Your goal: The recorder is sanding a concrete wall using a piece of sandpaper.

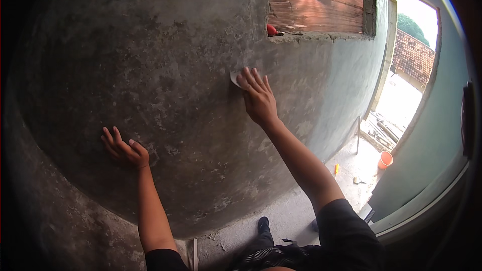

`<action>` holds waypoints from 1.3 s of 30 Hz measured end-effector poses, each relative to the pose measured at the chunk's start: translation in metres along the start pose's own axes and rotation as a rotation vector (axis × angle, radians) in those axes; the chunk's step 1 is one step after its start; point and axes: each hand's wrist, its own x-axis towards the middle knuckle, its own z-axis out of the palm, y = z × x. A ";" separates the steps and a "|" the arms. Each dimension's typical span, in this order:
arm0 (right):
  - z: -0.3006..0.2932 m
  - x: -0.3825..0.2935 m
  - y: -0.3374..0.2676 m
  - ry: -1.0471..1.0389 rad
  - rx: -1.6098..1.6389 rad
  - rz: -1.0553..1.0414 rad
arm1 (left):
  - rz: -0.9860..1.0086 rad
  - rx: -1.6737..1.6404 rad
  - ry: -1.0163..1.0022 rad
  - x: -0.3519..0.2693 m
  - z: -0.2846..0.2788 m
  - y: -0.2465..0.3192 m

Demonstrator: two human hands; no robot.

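A rough grey plastered wall (188, 94) fills the view before me. My right hand (261, 99) presses a pale sheet, perhaps sandpaper (235, 79), flat against the wall below the left corner of an opening; most of the sheet is hidden under my fingers. Lower down at the left, my left hand (126, 148) rests on or close to the wall with its fingers spread, holding nothing. The plaster is dark and blotchy around both hands.
A red object (271, 30) lies on the ledge of the opening (320, 37), backed by clay blocks. At the right are a doorway (437, 56), an orange bucket (385, 160), an orange-handled tool (336, 168) and a brush (359, 180) on the dusty floor (290, 210).
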 end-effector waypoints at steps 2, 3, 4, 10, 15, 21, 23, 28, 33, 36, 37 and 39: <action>0.002 0.000 -0.002 0.013 0.008 0.012 | 0.003 -0.028 0.003 0.001 0.001 0.004; 0.003 -0.001 -0.005 0.024 0.018 0.028 | 0.003 -0.025 0.003 0.000 0.002 0.002; 0.003 -0.007 -0.009 -0.036 0.062 -0.078 | 0.007 -0.023 0.009 -0.001 0.002 0.000; 0.003 -0.004 -0.011 -0.048 0.019 -0.078 | 0.006 -0.020 -0.007 0.001 0.000 0.002; 0.002 -0.007 -0.015 -0.153 -0.010 -0.214 | 0.009 -0.016 -0.001 0.001 -0.001 -0.001; 0.012 -0.008 -0.023 0.044 0.014 0.038 | 0.007 -0.022 -0.014 0.000 -0.001 0.002; 0.011 -0.014 -0.027 -0.120 0.006 -0.226 | 0.014 -0.014 -0.006 -0.001 -0.001 -0.003; 0.012 -0.006 -0.016 0.060 0.009 0.032 | 0.002 -0.024 -0.009 0.001 0.000 0.002; 0.003 -0.004 -0.002 -0.087 -0.026 -0.183 | 0.016 -0.019 0.002 0.001 0.001 0.002; 0.003 0.003 0.001 0.074 -0.040 0.084 | 0.014 -0.002 0.007 0.001 0.002 0.002; 0.003 -0.001 -0.002 0.075 -0.038 0.082 | 0.016 -0.010 0.009 0.001 0.001 0.001; 0.002 -0.007 -0.009 -0.124 0.018 -0.190 | 0.017 -0.015 0.016 0.001 0.000 -0.001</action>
